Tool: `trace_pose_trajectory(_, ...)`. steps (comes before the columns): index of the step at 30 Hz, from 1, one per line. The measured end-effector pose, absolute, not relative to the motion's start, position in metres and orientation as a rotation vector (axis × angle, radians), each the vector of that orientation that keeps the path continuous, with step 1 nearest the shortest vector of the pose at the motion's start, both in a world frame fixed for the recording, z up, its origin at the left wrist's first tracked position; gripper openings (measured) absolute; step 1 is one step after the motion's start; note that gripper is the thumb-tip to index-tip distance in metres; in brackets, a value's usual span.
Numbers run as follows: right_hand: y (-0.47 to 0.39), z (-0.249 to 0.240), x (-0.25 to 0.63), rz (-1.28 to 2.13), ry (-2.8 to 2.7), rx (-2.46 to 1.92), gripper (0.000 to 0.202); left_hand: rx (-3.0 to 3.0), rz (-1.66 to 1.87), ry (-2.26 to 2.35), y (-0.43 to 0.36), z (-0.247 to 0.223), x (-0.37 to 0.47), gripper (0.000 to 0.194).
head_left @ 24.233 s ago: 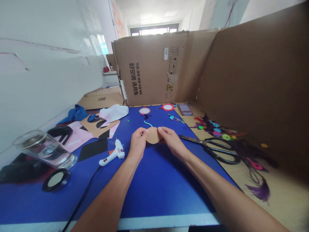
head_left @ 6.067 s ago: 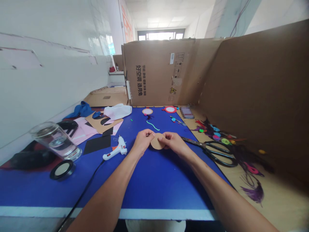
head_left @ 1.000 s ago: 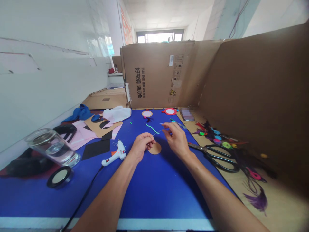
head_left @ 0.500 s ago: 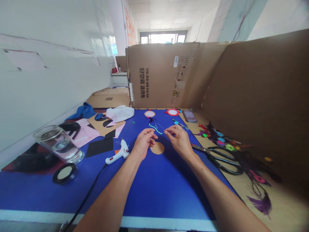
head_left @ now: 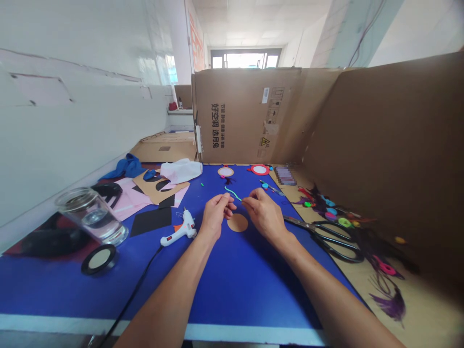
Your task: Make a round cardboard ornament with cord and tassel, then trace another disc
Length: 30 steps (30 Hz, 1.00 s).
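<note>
My left hand (head_left: 218,211) is closed, thumb and forefinger pressed together, over the left side of a round tan cardboard disc (head_left: 238,223). Whatever those fingertips pinch, if anything, is too small to tell. My right hand (head_left: 265,211) is also in a pinch, at the disc's upper right. Its fingertips come up to the lower end of a wavy light-green strip (head_left: 232,193); I cannot tell whether they grip it. Left of my hands, a white hot glue gun (head_left: 180,232) lies on the blue table (head_left: 232,285). Black-handled scissors (head_left: 331,237) lie beyond my right wrist.
A glass of water (head_left: 94,217) and a black round container (head_left: 98,259) stand at left. Black card (head_left: 151,221) and pink sheets lie behind the glue gun. Colourful buttons (head_left: 344,222) and feathers (head_left: 391,304) lie at right. Tall cardboard walls (head_left: 246,116) enclose the back and right.
My right hand has moved slightly left, its fingertips now at the green strip's end. My left finger and thumb have closed together. Fine strands seen between the hands no longer show.
</note>
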State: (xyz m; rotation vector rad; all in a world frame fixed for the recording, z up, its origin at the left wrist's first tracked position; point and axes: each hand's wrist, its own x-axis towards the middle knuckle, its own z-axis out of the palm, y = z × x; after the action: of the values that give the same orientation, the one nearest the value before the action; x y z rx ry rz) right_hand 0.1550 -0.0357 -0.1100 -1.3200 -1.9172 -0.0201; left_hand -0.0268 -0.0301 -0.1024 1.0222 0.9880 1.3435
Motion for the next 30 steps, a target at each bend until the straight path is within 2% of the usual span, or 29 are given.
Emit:
trace_pose_trajectory(4,-0.034,-0.104,0.151,0.310,-1.707,-1.218,0.026,0.936,1.350,0.990,-0.029,-0.103,-0.027,0.052)
trace_pose_trajectory(8,-0.031,-0.104,0.144,0.954,-1.331,-1.082,0.032,1.002,1.167,1.011,-0.031,-0.109,-0.023,0.041)
trace_pose_trajectory(11,-0.031,-0.106,0.137,1.162,-1.146,-0.970,0.040,1.035,1.115,0.937,-0.032,-0.113,-0.019,0.035)
trace_pose_trajectory(18,-0.029,-0.108,0.135,1.195,-1.200,-1.033,0.045,1.059,1.221,1.008,-0.031,-0.114,-0.020,0.026)
trace_pose_trajectory(25,-0.031,-0.108,0.135,1.270,-1.241,-1.012,0.043,0.990,1.243,0.966,-0.031,-0.115,-0.020,0.028)
trace_pose_trajectory(30,-0.022,-0.090,0.150,1.091,-1.307,-1.104,0.044,1.044,1.265,1.044,-0.030,-0.112,-0.021,0.023)
